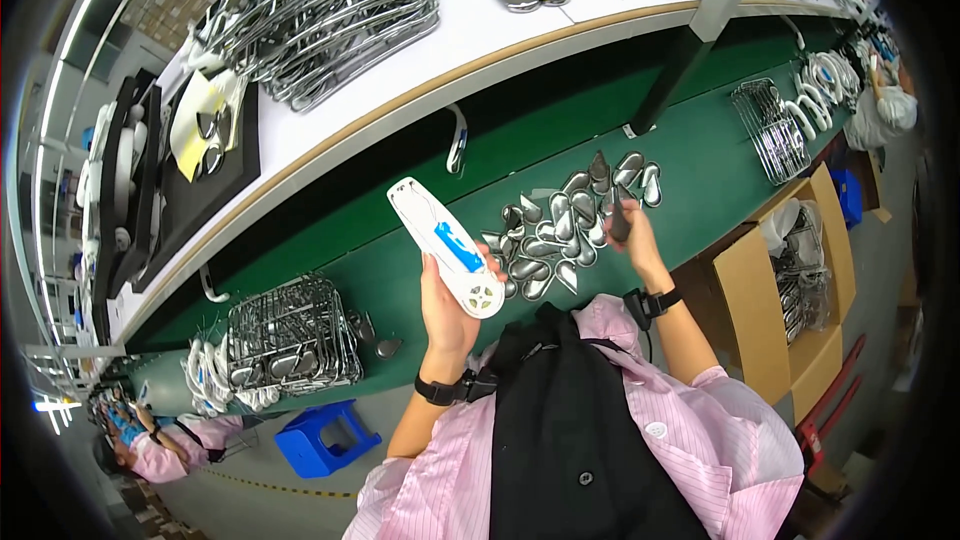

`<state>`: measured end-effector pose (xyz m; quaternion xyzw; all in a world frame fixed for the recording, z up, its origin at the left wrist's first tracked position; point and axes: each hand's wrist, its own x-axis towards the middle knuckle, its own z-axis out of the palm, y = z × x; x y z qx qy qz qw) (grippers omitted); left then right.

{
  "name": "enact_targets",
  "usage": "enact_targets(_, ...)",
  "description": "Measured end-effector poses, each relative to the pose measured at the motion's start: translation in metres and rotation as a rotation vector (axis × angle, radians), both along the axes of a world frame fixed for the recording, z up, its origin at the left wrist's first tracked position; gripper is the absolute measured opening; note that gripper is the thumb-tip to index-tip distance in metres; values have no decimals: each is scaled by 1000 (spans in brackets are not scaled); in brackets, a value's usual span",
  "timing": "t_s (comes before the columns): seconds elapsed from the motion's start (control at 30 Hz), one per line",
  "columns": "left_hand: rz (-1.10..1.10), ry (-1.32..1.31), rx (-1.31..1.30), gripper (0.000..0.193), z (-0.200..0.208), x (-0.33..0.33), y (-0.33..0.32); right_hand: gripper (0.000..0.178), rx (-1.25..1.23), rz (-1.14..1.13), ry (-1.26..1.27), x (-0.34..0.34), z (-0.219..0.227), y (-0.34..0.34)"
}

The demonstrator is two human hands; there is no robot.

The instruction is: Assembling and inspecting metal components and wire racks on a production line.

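One elongated white housing carries one blue insert. One dark, pointed piece is held. The chrome teardrop-shaped covers piled on one green tabletop exceed twenty, overlapping too much for an exact count. Lower left, one blue plastic stool; worn, two black wristbands; nearby, two other people.

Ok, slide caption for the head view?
Left hand holds a white casing, right hand a dark piece, beside shiny teardrop-shaped parts.

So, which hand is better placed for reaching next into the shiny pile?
Probably the right hand: it is beside the shiny metal pieces, though it holds a small dark object. The left hand is occupied by the long white part.
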<state>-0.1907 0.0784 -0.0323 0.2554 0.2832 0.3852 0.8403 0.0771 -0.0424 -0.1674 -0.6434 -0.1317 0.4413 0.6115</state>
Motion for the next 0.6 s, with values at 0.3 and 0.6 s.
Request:
enact_targets(0.3,221,-22,235,41,14,-3,-4,55,523,351,-882,-140,183,50)
enact_targets(0.6,242,-6,357,42,21,-23,-10,52,581,370,-1020,-171,172,61)
